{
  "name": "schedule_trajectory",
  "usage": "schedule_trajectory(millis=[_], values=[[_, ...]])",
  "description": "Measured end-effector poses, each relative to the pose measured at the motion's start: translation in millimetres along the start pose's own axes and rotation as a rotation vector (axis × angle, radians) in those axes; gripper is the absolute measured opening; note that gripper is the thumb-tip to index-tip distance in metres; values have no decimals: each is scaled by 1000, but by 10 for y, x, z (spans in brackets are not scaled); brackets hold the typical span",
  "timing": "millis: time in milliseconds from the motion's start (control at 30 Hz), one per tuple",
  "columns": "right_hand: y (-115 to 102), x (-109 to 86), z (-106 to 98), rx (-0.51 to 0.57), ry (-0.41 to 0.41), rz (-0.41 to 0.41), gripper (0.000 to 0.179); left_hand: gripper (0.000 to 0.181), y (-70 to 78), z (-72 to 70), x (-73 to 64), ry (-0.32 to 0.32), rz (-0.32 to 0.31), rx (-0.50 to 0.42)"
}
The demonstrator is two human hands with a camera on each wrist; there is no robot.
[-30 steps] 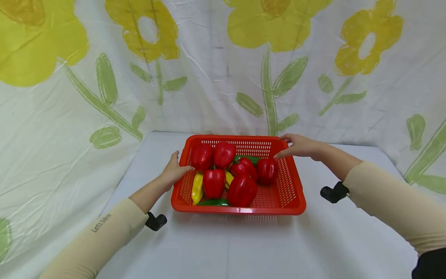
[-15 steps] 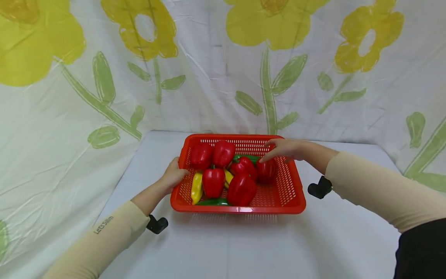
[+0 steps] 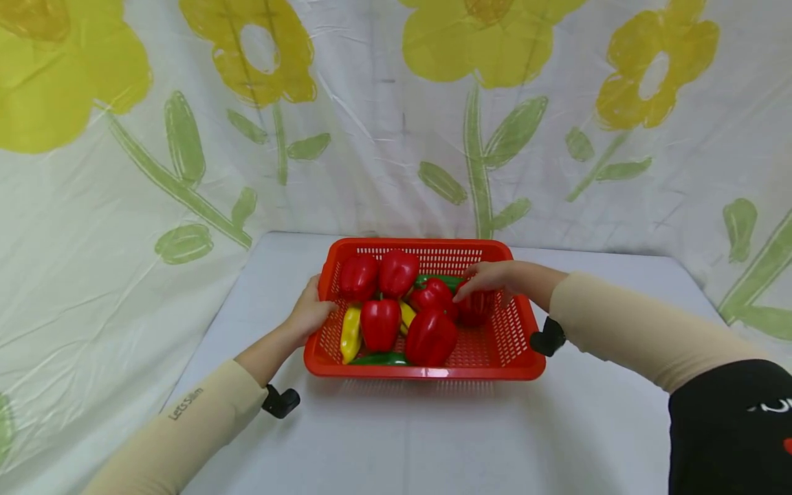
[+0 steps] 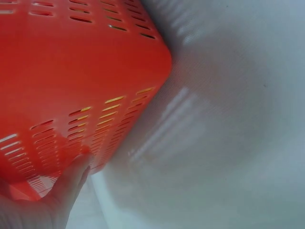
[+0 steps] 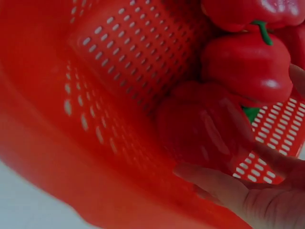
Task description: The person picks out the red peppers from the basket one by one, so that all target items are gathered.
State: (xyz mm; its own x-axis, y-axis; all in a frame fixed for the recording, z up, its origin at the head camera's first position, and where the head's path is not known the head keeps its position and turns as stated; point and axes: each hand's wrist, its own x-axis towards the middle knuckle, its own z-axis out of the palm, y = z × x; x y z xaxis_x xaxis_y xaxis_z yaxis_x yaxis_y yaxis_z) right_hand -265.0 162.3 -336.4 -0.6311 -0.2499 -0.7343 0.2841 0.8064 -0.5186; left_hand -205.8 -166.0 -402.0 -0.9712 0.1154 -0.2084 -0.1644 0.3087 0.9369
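Observation:
A red perforated plastic basket [image 3: 424, 372] holds red bell peppers, yellow ones and green ones that look like long peppers. My left hand [image 3: 309, 309] grips the left rim, its thumb over the edge and its fingers outside. In the left wrist view part of that left hand [image 4: 57, 195] shows against the basket wall [image 4: 71, 71]. Inside the right end, my right hand [image 3: 495, 276] spreads over the rightmost red bell pepper [image 3: 476, 307]. In the right wrist view fingers of the right hand [image 5: 257, 195] lie against this dark-lit bell pepper [image 5: 205, 129]; a firm grip is not visible.
The basket stands on a white-covered table [image 3: 408, 433]. A white curtain [image 3: 371, 137] with painted yellow flowers hangs behind it. More red bell peppers [image 3: 431, 337] lie close beside the right hand, and a yellow pepper [image 3: 350, 335] is near the left wall.
My right hand has moved left and down from the right rim to the rightmost bell pepper. The left hand has closed onto the left rim. The basket and peppers look unmoved.

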Motion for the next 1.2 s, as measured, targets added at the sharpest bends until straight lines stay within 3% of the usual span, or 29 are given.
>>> schedule_trajectory(millis=[200, 433, 833, 1200], values=[[-17, 146, 73, -14, -7, 28, 66, 84, -23, -16, 19, -9, 59, 18], [-11, 274, 154, -19, -16, 67, 66, 84, -42, -18, 31, -17, 93, 44], [-22, 382, 169, -113, -13, 83, 74, 84, -65, -28, 38, -9, 94, 32], [-27, 440, 211, -218, 65, 51, 90, 83, -50, -15, 21, -4, 85, 26]])
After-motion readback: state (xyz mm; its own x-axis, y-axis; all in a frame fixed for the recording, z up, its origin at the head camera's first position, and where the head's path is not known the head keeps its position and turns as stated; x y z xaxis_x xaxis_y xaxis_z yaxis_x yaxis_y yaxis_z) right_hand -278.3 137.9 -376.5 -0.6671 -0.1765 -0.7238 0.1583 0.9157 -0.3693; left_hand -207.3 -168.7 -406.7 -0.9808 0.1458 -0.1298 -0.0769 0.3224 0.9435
